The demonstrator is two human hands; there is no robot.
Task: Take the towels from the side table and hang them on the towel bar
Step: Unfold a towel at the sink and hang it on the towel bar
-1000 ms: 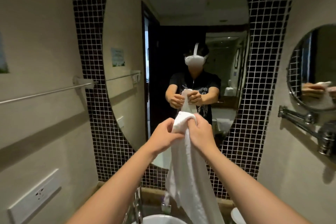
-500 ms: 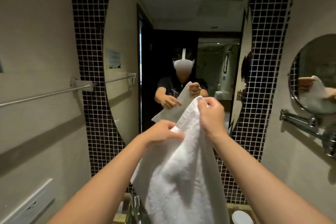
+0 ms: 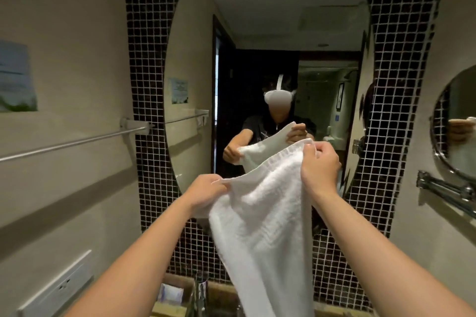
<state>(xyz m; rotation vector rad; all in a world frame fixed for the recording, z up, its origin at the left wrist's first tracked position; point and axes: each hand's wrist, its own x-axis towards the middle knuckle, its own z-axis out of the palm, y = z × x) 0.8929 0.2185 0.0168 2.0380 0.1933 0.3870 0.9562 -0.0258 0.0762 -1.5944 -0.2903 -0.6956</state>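
Observation:
A white terry towel point(image 3: 268, 216) hangs in front of me, held by its top edge. My left hand point(image 3: 206, 192) pinches the lower left corner of that edge. My right hand point(image 3: 319, 167) grips the other corner, higher and to the right, so the edge runs slanted and stretched between them. The rest of the towel drapes down over the basin area. The metal towel bar point(image 3: 69, 143) is fixed on the beige wall to my left, bare, well left of the towel. The side table is out of view.
A tall oval mirror point(image 3: 257, 33) framed by dark mosaic tile faces me and reflects a person holding the towel. A round swing-arm mirror point(image 3: 456, 123) juts from the right wall. A tap point(image 3: 198, 293) and small sachets sit below. A socket panel point(image 3: 59, 285) is low on the left wall.
My hands moved apart from a bunched grip, spreading the towel's top edge. The right hand rose and went right; the left hand dropped lower and left.

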